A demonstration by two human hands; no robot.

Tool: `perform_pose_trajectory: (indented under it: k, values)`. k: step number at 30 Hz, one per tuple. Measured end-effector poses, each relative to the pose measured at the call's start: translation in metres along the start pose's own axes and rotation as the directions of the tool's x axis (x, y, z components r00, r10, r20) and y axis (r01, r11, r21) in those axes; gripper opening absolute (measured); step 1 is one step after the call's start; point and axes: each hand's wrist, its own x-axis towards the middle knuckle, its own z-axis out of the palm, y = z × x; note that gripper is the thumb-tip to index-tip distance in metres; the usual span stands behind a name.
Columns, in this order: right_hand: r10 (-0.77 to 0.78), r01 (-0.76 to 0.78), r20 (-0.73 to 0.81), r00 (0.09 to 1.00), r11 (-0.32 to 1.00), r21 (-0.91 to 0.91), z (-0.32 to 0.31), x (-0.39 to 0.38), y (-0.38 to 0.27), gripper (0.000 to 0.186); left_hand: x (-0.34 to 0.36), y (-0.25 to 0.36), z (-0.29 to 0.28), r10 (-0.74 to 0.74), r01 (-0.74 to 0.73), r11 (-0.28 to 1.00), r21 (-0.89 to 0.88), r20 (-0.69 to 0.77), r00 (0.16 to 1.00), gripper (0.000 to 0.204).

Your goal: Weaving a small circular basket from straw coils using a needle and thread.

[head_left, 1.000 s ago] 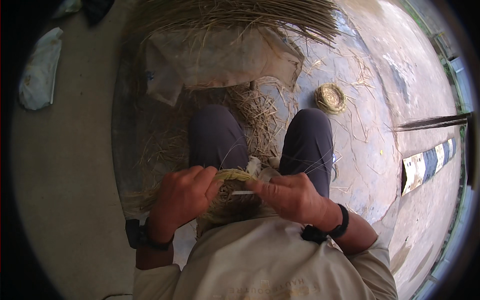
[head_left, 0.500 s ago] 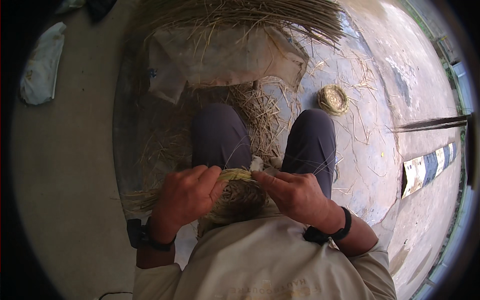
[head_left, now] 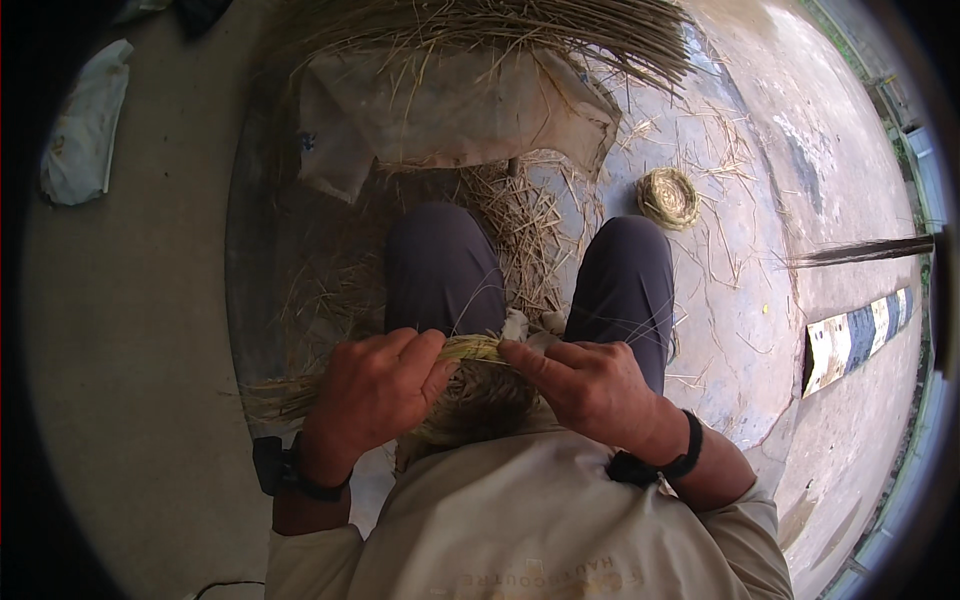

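A coiled straw basket (head_left: pixel 478 400) rests in my lap, its near side against my shirt. Along its far rim runs a greenish-yellow bundle of straw (head_left: pixel 470 348). My left hand (head_left: pixel 378 385) is closed around the bundle's left part, thumb pressed on it, and loose stalk ends (head_left: pixel 280 398) stick out beyond the wrist. My right hand (head_left: pixel 580 385) pinches the bundle's right part between thumb and forefinger. Thin strands rise from near both hands and cross my knees. My palms and fingers partly hide the basket's rim.
A small round straw basket (head_left: pixel 667 198) sits on the floor beyond my right knee. Ahead, a thick bundle of dry stalks (head_left: pixel 560 30) lies over a stained cloth (head_left: pixel 450 110). Straw scraps (head_left: pixel 520 235) litter the ground. A white sack (head_left: pixel 88 130) lies far left, a striped board (head_left: pixel 858 338) at right.
My right hand has shifted very slightly left along the straw bundle. Both hands keep their grip, and the view has moved a little.
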Motion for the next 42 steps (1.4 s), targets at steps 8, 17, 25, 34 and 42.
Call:
perform_pose_trajectory:
  k: [8, 17, 25, 34, 42]
  values:
    - [-0.095, 0.095, -0.009, 0.995, 0.991, 0.091, 0.004, 0.002, 0.007, 0.054, 0.001, -0.002, 0.002, 0.033, -0.033, 0.999, -0.001, -0.03, 0.999, 0.019]
    - [0.198, -0.156, -0.047, 0.979, 0.879, 0.451, 0.026, -0.002, 0.006, 0.038, 0.0, 0.0, 0.0, -0.004, 0.004, 1.0, -0.015, 0.001, 1.0, 0.021]
    - [0.238, -0.263, 0.258, 0.937, 0.962, 0.069, -0.011, 0.015, -0.01, 0.046, 0.004, 0.006, 0.004, 0.004, -0.004, 1.0, 0.023, 0.005, 1.0, 0.018]
    - [0.244, -0.273, 0.19, 0.951, 0.952, 0.14, 0.005, 0.015, 0.002, 0.023, 0.005, 0.005, 0.007, 0.002, -0.002, 0.999, 0.037, -0.019, 1.0, 0.016]
    - [0.106, -0.099, -0.037, 0.994, 0.983, 0.153, 0.031, 0.006, 0.007, 0.021, 0.006, 0.004, 0.004, 0.009, -0.009, 1.0, 0.009, -0.011, 1.0, 0.016]
